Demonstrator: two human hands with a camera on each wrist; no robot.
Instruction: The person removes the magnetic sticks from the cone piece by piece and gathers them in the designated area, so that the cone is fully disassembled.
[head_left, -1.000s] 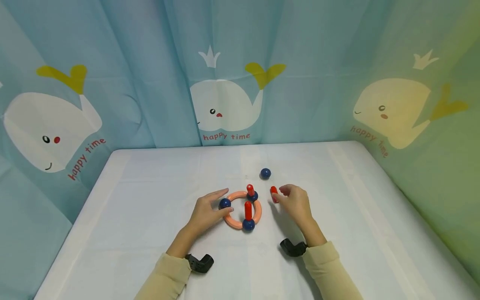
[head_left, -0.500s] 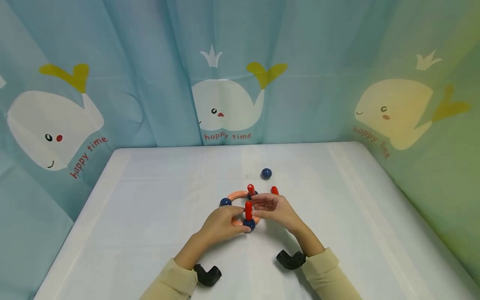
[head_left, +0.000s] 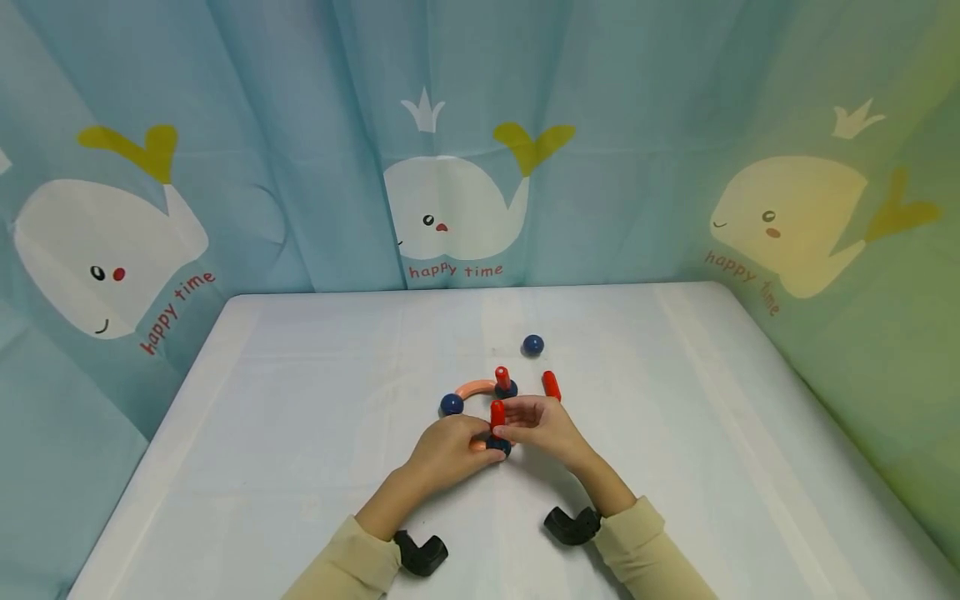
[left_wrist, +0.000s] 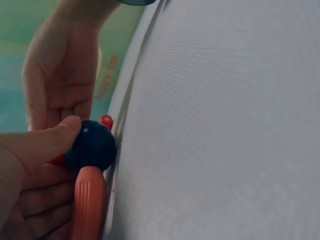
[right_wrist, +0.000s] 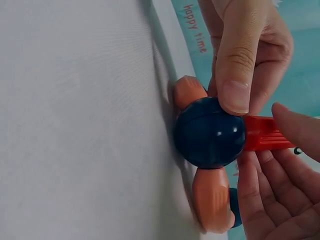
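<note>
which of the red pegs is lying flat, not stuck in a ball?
The loose red peg lying on the table, right of the ring pieces. The other two stand upright in blue balls: the far peg and the near peg between both hands.

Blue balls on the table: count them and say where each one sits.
4. One blue ball lies loose at the back; one sits at the orange arc's left end; one under the rear red peg; one between both hands. Others may be hidden.
</note>
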